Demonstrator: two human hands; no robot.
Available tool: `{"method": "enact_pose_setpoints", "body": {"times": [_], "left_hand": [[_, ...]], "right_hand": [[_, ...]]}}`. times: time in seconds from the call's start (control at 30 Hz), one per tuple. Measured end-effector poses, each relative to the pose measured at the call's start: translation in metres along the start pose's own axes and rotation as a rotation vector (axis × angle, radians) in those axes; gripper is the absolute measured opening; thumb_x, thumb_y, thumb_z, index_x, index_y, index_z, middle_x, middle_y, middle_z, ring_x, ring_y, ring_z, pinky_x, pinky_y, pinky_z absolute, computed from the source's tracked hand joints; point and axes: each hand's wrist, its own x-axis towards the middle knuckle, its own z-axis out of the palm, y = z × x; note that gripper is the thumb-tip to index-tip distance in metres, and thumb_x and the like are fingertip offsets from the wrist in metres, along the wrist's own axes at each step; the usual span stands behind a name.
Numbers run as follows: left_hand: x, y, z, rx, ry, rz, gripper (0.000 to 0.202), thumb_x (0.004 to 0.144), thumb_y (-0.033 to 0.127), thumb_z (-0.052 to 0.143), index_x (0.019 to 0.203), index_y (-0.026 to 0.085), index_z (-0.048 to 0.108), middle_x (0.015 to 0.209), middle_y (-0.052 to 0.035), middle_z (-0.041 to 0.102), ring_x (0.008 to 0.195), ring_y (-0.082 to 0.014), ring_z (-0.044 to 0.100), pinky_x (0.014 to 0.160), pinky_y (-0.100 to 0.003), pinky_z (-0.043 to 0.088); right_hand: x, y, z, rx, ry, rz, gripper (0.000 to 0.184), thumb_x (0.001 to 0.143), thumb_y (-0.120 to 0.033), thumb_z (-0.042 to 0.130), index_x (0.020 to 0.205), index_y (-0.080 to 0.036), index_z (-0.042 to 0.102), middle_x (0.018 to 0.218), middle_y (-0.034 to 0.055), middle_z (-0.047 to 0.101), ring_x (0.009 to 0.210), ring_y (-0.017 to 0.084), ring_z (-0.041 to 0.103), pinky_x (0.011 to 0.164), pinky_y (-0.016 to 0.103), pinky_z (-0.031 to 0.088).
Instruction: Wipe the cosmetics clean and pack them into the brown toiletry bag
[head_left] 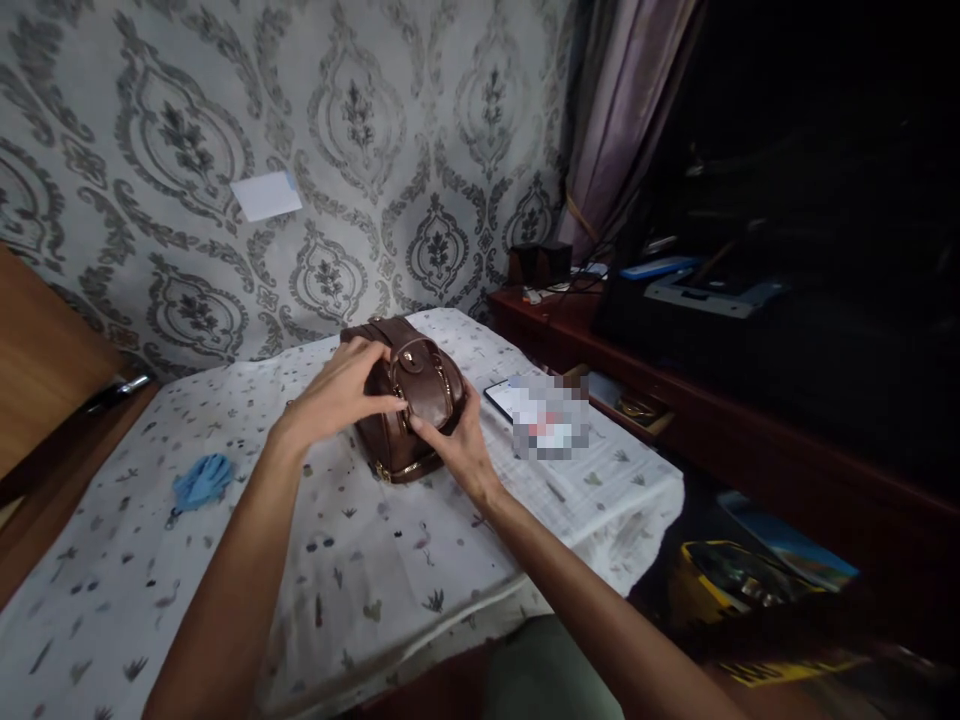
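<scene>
A brown leather bag (429, 395) with gold zippers and a looped handle lies on a table covered with a white printed cloth (360, 620). My left hand (337, 392) reaches over the bag's left side, fingers curled at the handle and thumb at the zip edge of a pocket. On the other side, my right hand (466, 445) grips the bag's right side, its thumb pressed by the same pocket edge, close to my left thumb. Some of the fingers of both hands are hidden by the bag. Whatever is in the bag cannot be seen.
To the right of the bag lies a phone (501, 398), partly blurred out. A crumpled blue cloth item (202, 482) rests at the left. Beyond the table's right edge stand a dark red desk (551, 325) with an open drawer (626, 405) and a yellow-edged bag (701, 590) below.
</scene>
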Motion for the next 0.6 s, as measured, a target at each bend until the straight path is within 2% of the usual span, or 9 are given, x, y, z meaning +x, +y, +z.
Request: {"method": "enact_pose_setpoints", "body": {"times": [0.1, 0.17, 0.3, 0.37, 0.43, 0.5, 0.53, 0.6], "left_hand": [[-0.015, -0.013, 0.016, -0.083, 0.045, -0.027, 0.049, 0.087, 0.044, 0.063, 0.13, 0.024, 0.052, 0.139, -0.0116, 0.046, 0.133, -0.0297, 0.044, 0.104, -0.042, 0.044], [-0.021, -0.019, 0.026, -0.155, 0.074, -0.045, 0.051, 0.09, 0.043, 0.059, 0.137, 0.027, 0.047, 0.149, -0.0107, 0.038, 0.141, -0.0287, 0.037, 0.108, -0.042, 0.042], [-0.023, -0.024, 0.031, -0.187, 0.098, 0.02, 0.048, 0.091, 0.036, 0.059, 0.136, 0.029, 0.047, 0.149, -0.0077, 0.04, 0.143, -0.0259, 0.036, 0.114, -0.041, 0.038], [-0.023, -0.025, 0.027, -0.191, 0.06, 0.034, 0.047, 0.091, 0.035, 0.057, 0.137, 0.03, 0.047, 0.149, -0.0075, 0.041, 0.14, -0.026, 0.04, 0.107, -0.038, 0.045], [-0.023, -0.025, 0.023, -0.198, 0.016, 0.014, 0.049, 0.092, 0.037, 0.056, 0.139, 0.03, 0.046, 0.151, -0.0082, 0.038, 0.136, -0.0271, 0.045, 0.091, -0.033, 0.053], [-0.024, -0.024, 0.021, -0.197, -0.002, -0.005, 0.049, 0.092, 0.038, 0.056, 0.139, 0.031, 0.046, 0.153, -0.0089, 0.036, 0.133, -0.0281, 0.047, 0.079, -0.03, 0.055], [-0.024, -0.023, 0.022, -0.187, 0.008, -0.001, 0.047, 0.092, 0.037, 0.056, 0.138, 0.03, 0.047, 0.153, -0.0093, 0.037, 0.134, -0.0286, 0.046, 0.08, -0.031, 0.055], [-0.024, -0.02, 0.024, -0.141, 0.047, 0.015, 0.044, 0.092, 0.033, 0.056, 0.136, 0.028, 0.05, 0.15, -0.0098, 0.04, 0.137, -0.0291, 0.044, 0.091, -0.036, 0.053]], "right_hand": [[0.002, -0.002, 0.001, 0.035, 0.006, 0.014, 0.102, 0.073, -0.06, 0.077, 0.152, -0.021, 0.026, 0.15, 0.0165, 0.046, 0.14, 0.033, 0.043, 0.118, 0.053, 0.035], [0.003, -0.003, 0.002, 0.021, 0.012, 0.021, 0.103, 0.072, -0.06, 0.078, 0.152, -0.02, 0.027, 0.15, 0.0171, 0.046, 0.14, 0.033, 0.044, 0.118, 0.053, 0.035], [0.002, -0.003, 0.005, -0.02, 0.041, 0.023, 0.101, 0.072, -0.059, 0.078, 0.151, -0.02, 0.029, 0.15, 0.0172, 0.045, 0.141, 0.033, 0.042, 0.118, 0.053, 0.034], [0.001, -0.004, 0.006, -0.036, 0.054, 0.021, 0.098, 0.074, -0.059, 0.076, 0.15, -0.02, 0.029, 0.151, 0.0171, 0.044, 0.141, 0.033, 0.042, 0.118, 0.052, 0.034], [0.0, -0.005, 0.008, -0.044, 0.063, 0.01, 0.096, 0.075, -0.059, 0.075, 0.15, -0.02, 0.029, 0.151, 0.017, 0.043, 0.141, 0.032, 0.042, 0.118, 0.051, 0.035], [-0.001, -0.005, 0.01, -0.044, 0.072, -0.007, 0.095, 0.076, -0.059, 0.073, 0.15, -0.019, 0.029, 0.152, 0.017, 0.043, 0.141, 0.032, 0.042, 0.118, 0.051, 0.035], [-0.001, -0.004, 0.01, -0.044, 0.075, -0.016, 0.094, 0.077, -0.059, 0.073, 0.15, -0.019, 0.029, 0.152, 0.0172, 0.043, 0.141, 0.032, 0.042, 0.118, 0.051, 0.034], [-0.001, -0.002, 0.011, -0.049, 0.078, -0.024, 0.095, 0.077, -0.058, 0.073, 0.151, -0.019, 0.029, 0.152, 0.0178, 0.042, 0.142, 0.033, 0.041, 0.118, 0.052, 0.033]]}}
